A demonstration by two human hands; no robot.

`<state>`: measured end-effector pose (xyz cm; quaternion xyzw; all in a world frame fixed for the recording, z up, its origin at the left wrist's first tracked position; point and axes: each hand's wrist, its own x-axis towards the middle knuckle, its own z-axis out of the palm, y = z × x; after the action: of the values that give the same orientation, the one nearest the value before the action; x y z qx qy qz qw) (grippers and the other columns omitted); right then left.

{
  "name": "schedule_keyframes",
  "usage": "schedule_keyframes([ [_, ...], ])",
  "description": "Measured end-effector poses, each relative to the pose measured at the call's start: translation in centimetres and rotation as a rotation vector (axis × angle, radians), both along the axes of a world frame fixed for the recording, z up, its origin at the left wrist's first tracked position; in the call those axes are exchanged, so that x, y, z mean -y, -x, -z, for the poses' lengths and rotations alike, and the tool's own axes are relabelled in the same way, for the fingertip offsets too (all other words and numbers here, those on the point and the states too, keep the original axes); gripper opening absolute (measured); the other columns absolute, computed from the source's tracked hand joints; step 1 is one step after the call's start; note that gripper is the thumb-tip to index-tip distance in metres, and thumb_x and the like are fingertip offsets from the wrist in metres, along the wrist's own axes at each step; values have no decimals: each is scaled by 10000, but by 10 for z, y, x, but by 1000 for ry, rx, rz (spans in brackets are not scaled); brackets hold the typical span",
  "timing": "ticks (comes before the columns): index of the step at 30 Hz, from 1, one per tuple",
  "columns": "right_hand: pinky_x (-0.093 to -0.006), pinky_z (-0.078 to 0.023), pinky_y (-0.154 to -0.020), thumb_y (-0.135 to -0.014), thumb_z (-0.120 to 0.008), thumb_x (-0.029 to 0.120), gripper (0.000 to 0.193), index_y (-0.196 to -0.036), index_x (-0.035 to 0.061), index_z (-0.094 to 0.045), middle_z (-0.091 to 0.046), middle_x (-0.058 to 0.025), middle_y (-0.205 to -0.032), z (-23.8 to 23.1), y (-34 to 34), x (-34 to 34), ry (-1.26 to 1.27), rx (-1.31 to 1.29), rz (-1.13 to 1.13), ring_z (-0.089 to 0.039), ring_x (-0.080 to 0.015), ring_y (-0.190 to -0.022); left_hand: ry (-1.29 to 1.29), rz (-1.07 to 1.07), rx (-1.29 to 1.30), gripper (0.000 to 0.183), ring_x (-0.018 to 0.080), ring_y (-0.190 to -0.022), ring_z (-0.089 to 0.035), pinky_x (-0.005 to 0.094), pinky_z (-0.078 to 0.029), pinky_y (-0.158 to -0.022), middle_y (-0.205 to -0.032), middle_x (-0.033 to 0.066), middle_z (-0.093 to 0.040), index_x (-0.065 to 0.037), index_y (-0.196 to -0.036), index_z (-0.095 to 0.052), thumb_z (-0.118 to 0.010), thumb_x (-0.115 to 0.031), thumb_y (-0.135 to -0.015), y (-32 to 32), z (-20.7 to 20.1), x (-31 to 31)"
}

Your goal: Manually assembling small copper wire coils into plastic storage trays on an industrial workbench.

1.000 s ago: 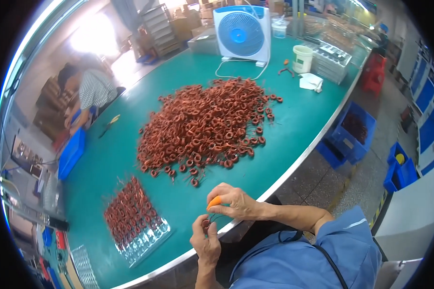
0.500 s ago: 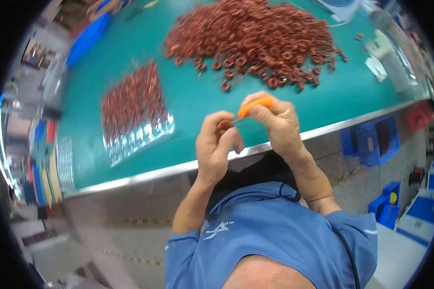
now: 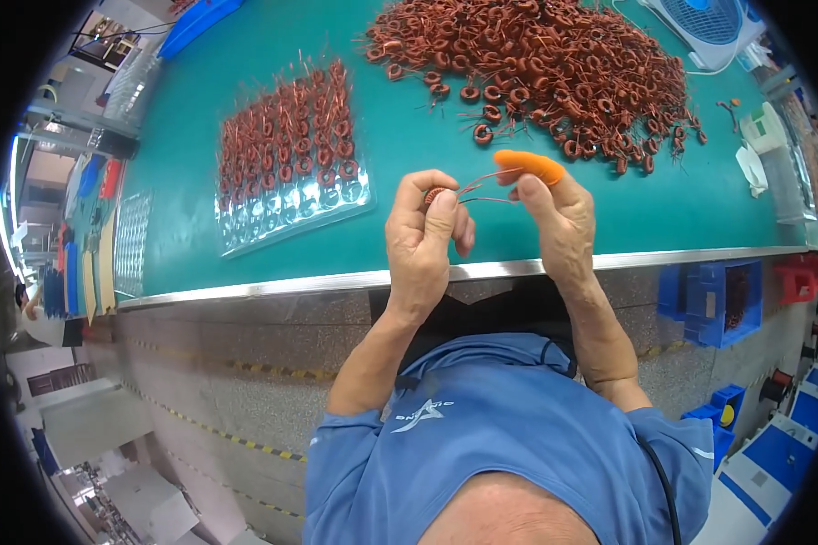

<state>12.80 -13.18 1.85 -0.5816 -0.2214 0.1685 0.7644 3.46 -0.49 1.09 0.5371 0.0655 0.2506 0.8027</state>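
A small ring-shaped copper-wound coil (image 3: pixel 434 194) is pinched between the thumb and fingers of my left hand (image 3: pixel 420 238). Copper wire leads run from it toward my right hand (image 3: pixel 563 218), whose thumb and index finger close on one lead end. An orange finger cot (image 3: pixel 529 167) covers that index finger. Beyond both hands spreads a big heap of similar coils (image 3: pixel 554 73). To the left, a clear plastic tray (image 3: pixel 282 225) holds rows of coils standing with their leads upward.
The green tabletop (image 3: pixel 177 232) ends at a pale metal edge (image 3: pixel 327 283) near my body. A blue and white fan (image 3: pixel 704 23) stands at the far right. Blue bins (image 3: pixel 723 304) sit beneath the right side. Empty-looking clear trays (image 3: pixel 132 245) lie at the left end.
My hands have moved slightly farther apart, and the coil's leads now show stretched between them. The view has shifted, so the heap and tray appear farther right.
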Motion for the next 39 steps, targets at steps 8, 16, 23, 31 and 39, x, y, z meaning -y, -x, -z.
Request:
schedule_keyframes([
  [8,-252,-514,-756,-943,-638,263,334,-1121,-19,-656,-681,-69,-928,23,-5,7,218,109,-173,-627,-123,-818,115,77,-56,141,110,-550,-471,249,-402,-508,-626,11,-446,-26,-1070,-470,-465,-157,-1019,-9,-4,-6],
  [16,-254,-465,-592,-970,-537,213,272,-914,11,-709,-645,-71,-708,-7,12,-2,344,310,-1,-608,-118,-632,-629,-49,-230,214,106,-660,-544,255,-458,-591,-783,59,-561,-39,-1180,-483,-507,-61,-968,16,-17,-11],
  [23,-199,-351,-477,-934,-625,213,272,-815,-21,-693,-577,-15,-616,-11,-2,18,272,191,9,-474,-54,-512,-506,99,-89,189,104,-572,-509,263,-428,-520,-707,36,-516,-35,-1132,-463,-528,-127,-980,19,-16,-8],
  [31,-195,-201,-365,-959,-592,210,234,-826,17,-599,-432,43,-524,13,-7,7,74,-7,-91,-325,-23,-402,-188,325,-211,313,108,-496,-513,255,-415,-462,-622,34,-530,-3,-984,-540,-425,-289,-1038,30,-4,-16],
  [39,-159,-233,-389,-996,-534,192,222,-950,-19,-584,-418,40,-565,26,0,-2,-91,-200,-142,-328,-8,-441,-613,8,-73,235,242,-670,-621,351,-499,-623,-760,109,-610,-21,-1063,-482,-558,-219,-963,41,-4,4],
])
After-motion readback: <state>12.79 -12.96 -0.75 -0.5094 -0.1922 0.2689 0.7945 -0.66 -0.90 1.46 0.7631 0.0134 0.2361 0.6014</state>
